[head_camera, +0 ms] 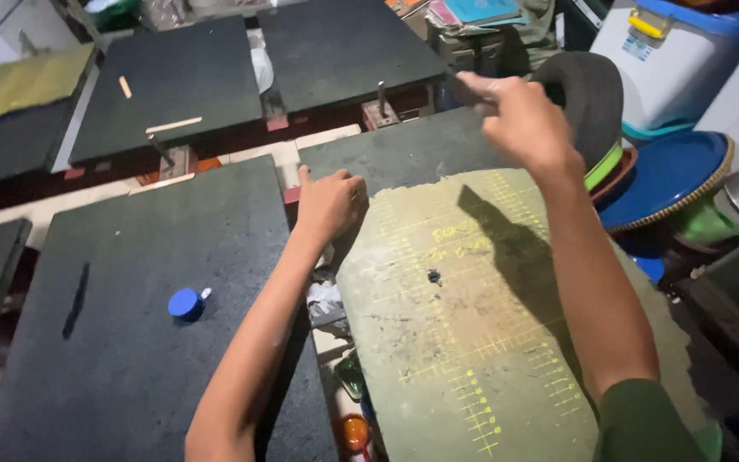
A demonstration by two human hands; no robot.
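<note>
While the left hand (331, 204), fingers curled, is gripping the worn olive-green marked board's (464, 342) far-left corner, the raised right hand (519, 120), fingers pinched on nothing visible, is hovering; the board could slip.

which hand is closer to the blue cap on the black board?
Left. The left hand rests at the edge of the greenish board, above and right of the blue cap. The right hand is raised farther right.

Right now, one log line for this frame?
left hand: fist resting on corner of yellow-marked green pallet board | right hand: raised above board, fingers pinched, contents unclear | small round blue cap: on black board
</note>
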